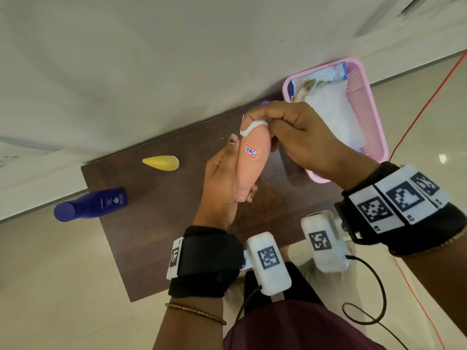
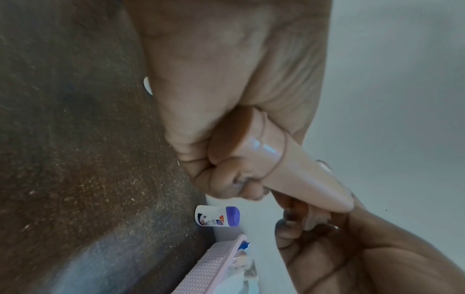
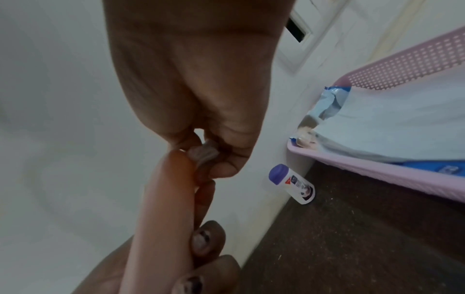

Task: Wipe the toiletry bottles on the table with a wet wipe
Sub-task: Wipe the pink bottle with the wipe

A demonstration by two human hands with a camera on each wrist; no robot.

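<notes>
A peach-pink bottle [image 1: 249, 160] with a "17AC" sticker is held above the dark brown table [image 1: 156, 223]; my left hand [image 1: 222, 188] grips its lower, capped end [image 2: 266, 151]. My right hand [image 1: 293, 137] pinches a small wadded white wet wipe [image 1: 252, 128] against the bottle's rounded far end [image 3: 171, 191]. The wipe [image 3: 203, 153] shows bunched between thumb and fingers in the right wrist view. A blue Nivea bottle [image 1: 91, 204] lies at the table's left edge. A yellow bottle [image 1: 161, 162] lies near the far edge.
A pink mesh basket [image 1: 366, 117] with a wet-wipe pack [image 1: 326, 97] sits at the table's far right corner. A small white bottle with a purple cap [image 3: 293, 183] lies by the wall beside the basket. An orange cable [image 1: 424, 107] runs along the floor on the right.
</notes>
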